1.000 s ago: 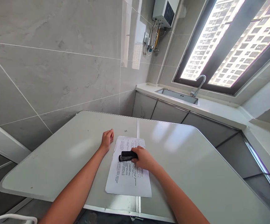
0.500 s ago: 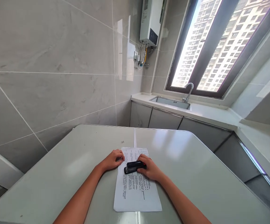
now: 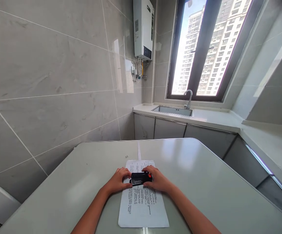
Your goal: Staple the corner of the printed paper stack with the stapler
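Observation:
A black stapler with a red spot near its right end lies crosswise over the upper part of printed sheets of paper. My right hand grips the stapler's right end between thumb and fingers. At its left end, my left hand has fingers and thumb closed around the tip. Lines of print run along the paper, which lies flat on the table. How many sheets there are, I cannot tell.
The pale table has a seam down its middle. Tiny bits, perhaps staples, lie beyond the paper. Farther back are a counter with a sink, a faucet, a water heater and a window.
My left hand has moved from beside the paper's edge onto the stapler's left end. The stapler has turned in my right hand, showing its red spot. The camera view has tilted up.

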Available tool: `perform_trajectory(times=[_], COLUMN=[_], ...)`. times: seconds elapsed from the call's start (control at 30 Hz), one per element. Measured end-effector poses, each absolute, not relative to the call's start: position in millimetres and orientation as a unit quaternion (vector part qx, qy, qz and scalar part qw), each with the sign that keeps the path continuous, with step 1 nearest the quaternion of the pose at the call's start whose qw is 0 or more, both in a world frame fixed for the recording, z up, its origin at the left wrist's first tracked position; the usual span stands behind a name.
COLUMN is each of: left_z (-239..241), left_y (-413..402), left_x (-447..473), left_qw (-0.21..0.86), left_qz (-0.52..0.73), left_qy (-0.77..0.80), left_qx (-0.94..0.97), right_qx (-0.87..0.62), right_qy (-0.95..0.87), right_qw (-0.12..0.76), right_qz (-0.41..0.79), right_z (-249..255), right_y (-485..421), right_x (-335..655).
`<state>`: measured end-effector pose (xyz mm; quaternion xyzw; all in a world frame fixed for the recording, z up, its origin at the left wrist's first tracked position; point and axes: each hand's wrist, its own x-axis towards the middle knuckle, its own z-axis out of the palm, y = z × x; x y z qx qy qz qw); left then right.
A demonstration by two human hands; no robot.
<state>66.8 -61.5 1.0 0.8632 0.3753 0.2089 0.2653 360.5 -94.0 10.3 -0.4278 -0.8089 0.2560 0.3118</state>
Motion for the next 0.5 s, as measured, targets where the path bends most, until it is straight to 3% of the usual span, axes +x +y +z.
perform_trajectory(times=[0.3, 0.5], left_z=[2, -3], left_y=[-62, -57], left_x=[66, 65], left_qw=[0.291, 0.310], left_qz=[0.204, 0.213], left_qy=[0.407, 0.417], left_qx=[0.841, 0.827], right_qx=[-0.334, -0.335], right_qy=[-0.795, -0.820], right_qw=[0.436, 0.386], right_qz=[0.258, 0.258], right_z=[-5, -1], right_y=[-73, -70], right_x=[382, 393])
